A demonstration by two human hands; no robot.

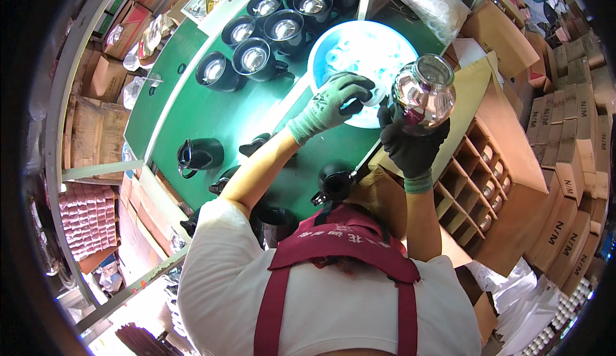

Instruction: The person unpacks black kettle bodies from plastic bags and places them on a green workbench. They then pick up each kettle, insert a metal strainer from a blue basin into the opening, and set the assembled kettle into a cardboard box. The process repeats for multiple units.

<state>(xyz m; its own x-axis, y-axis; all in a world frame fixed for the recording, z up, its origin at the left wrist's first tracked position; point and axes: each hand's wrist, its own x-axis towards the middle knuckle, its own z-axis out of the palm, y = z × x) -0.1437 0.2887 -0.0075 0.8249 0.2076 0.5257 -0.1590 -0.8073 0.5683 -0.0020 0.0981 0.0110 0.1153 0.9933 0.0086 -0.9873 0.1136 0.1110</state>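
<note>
My right hand (416, 151), in a glove with a dark palm, grips a shiny silvered glass flask liner (423, 99) with its round open mouth facing up. My left hand (333, 104), in a grey-green glove, has its fingers curled at the rim of a pale blue basin (314, 61). A small translucent plastic ring (374, 95) shows at its fingertips, close beside the liner. Similar whitish rings (362, 48) fill the basin, washed out by bright light.
Black jugs with silvered liners (255, 59) stand in a group at the far left of the green table (176, 109). Other black jugs (204, 153) lie nearer me. At right, a divided carton (471, 176) holds several liners, with stacked cartons (571, 157) beyond.
</note>
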